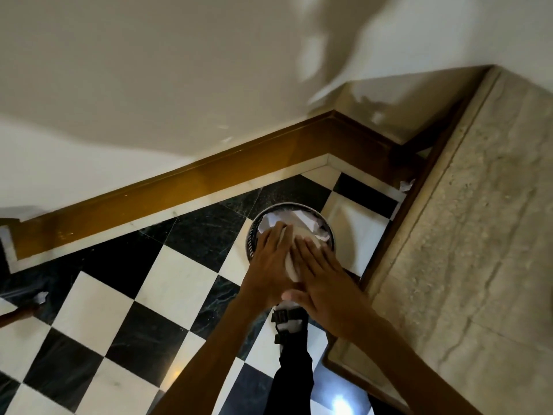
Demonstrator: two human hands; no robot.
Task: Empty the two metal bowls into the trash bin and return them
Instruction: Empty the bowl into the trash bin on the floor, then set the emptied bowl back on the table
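A round metal trash bin (258, 220) stands on the checkered floor, with crumpled white paper (300, 218) inside it. Over its near side I hold one metal bowl (300, 233), tipped upside down so that only its pale underside shows between my hands. My left hand (269, 260) presses flat on the bowl's left side. My right hand (321, 272) lies flat on its right side. No second bowl is visible.
A stone-topped counter (484, 241) runs along the right, close to the bin. A brown wooden skirting (209, 181) lines the wall behind. Scraps of crumpled paper (407, 185) lie by the counter's foot and at the far left (41, 296). My sandalled foot (288, 320) stands below the hands.
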